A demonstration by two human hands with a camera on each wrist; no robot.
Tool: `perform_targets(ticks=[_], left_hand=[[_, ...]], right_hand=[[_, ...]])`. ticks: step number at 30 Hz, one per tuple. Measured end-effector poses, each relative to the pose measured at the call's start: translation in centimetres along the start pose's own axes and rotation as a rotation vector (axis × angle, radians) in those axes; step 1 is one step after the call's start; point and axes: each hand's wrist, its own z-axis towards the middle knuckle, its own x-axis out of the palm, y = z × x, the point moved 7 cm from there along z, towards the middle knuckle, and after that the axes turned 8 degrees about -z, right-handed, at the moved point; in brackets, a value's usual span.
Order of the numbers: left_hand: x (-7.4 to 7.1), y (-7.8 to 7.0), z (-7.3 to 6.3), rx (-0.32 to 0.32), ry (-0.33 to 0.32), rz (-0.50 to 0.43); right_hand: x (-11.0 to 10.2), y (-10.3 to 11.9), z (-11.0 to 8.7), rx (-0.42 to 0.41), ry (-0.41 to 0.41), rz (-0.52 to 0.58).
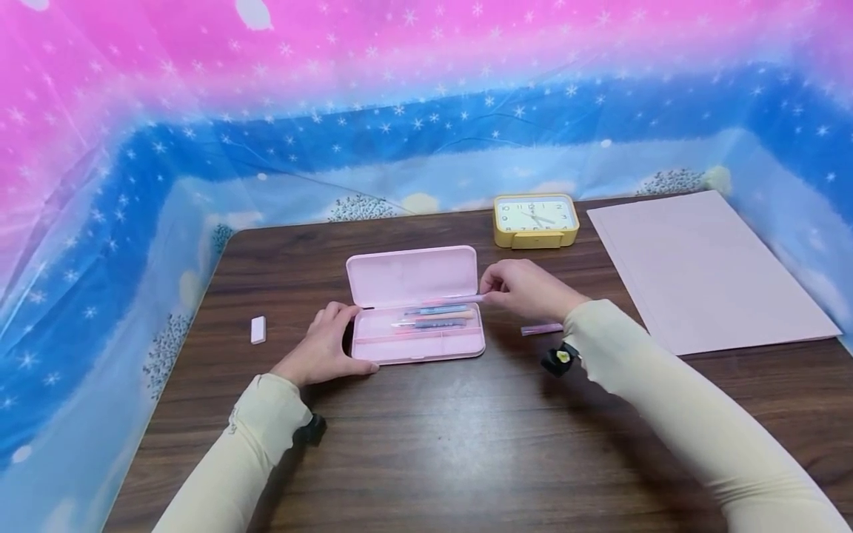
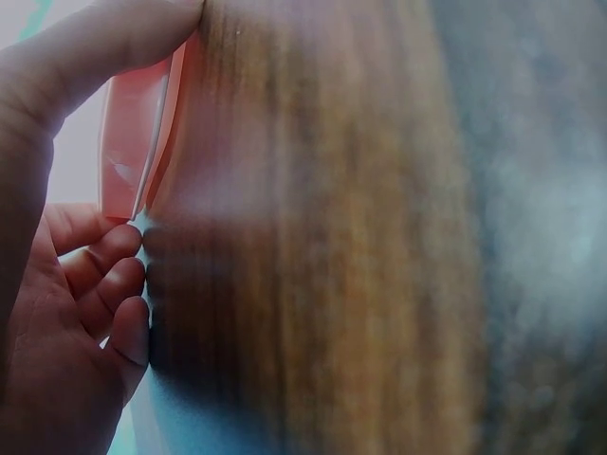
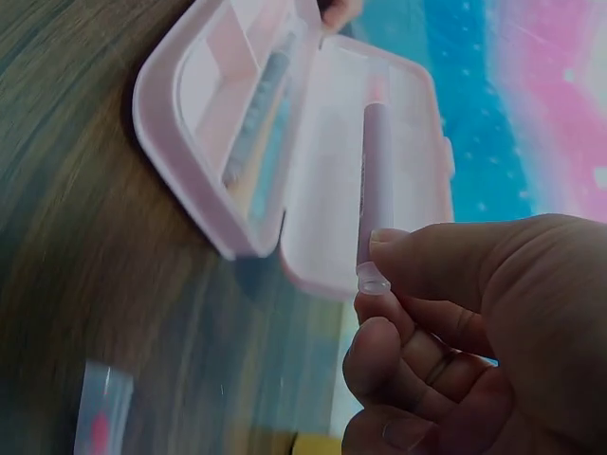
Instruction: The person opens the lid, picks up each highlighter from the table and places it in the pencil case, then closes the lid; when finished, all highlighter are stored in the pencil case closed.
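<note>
A pink pencil case point(image 1: 417, 349) lies with its lid point(image 1: 413, 275) raised at the back. Several pens point(image 1: 440, 323) lie in its rear compartment. My left hand point(image 1: 324, 346) grips the case's left end, thumb at the front edge and fingers toward the back; in the left wrist view the thumb point(image 2: 114, 38) and curled fingers touch the pink end. Above the case's back right side, my right hand point(image 1: 526, 287) pinches a lilac pen point(image 3: 376, 180) near one end between thumb and fingers. The pen points left across the open case.
A white eraser point(image 1: 258, 330) sits to the left. Beside the right forearm lies a clear, pink-tinted stick-like item point(image 1: 541, 329), partly hidden by the sleeve. A yellow clock point(image 1: 536, 238) stands at the back, and a large pale pink sheet or folder point(image 1: 713, 274) lies at right.
</note>
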Motion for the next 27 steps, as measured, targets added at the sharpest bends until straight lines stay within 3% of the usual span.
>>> perform_targets(ticks=[6, 15, 27], left_hand=[[0.0, -0.3, 0.1, 0.013, -0.003, 0.014], [-0.1, -0.3, 0.1, 0.008, -0.002, 0.005], [-0.1, 0.0, 0.0, 0.009, -0.004, -0.001]], right_hand=[[1.5, 1.0, 1.3, 0.002, 0.022, -0.028], [3.1, 0.8, 2.0, 0.022, 0.015, -0.023], [3.1, 0.7, 2.0, 0.052, 0.025, 0.039]])
